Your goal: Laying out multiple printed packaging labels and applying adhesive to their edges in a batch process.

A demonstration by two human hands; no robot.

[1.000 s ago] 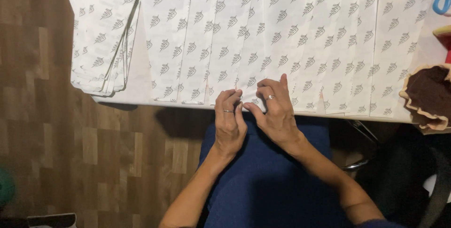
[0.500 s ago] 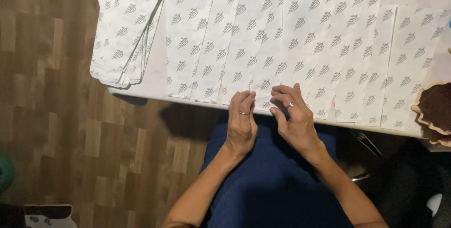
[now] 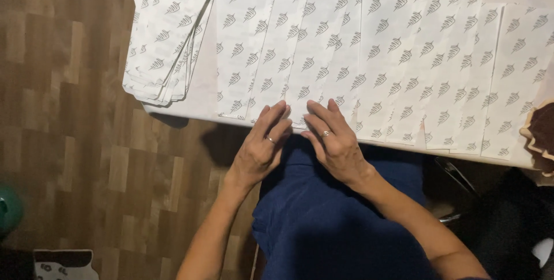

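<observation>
Left hand (image 3: 258,150) and right hand (image 3: 334,141) lie flat, fingers extended, gripping nothing, pressing the near edge of one white leaf-printed paper strip (image 3: 314,55) at the table's front edge. A row of overlapping strips (image 3: 438,66) is laid; a finished-looking stack (image 3: 167,32) sits left.

White bench (image 3: 203,87) above a brown wood-plank floor (image 3: 75,159) carries a row of overlapping white printed paper strips (image 3: 369,55), w/ a fanned stack of same paper (image 3: 167,32) at its left end & a brown scalloped piece (image 3: 542,133) at right edge.
</observation>
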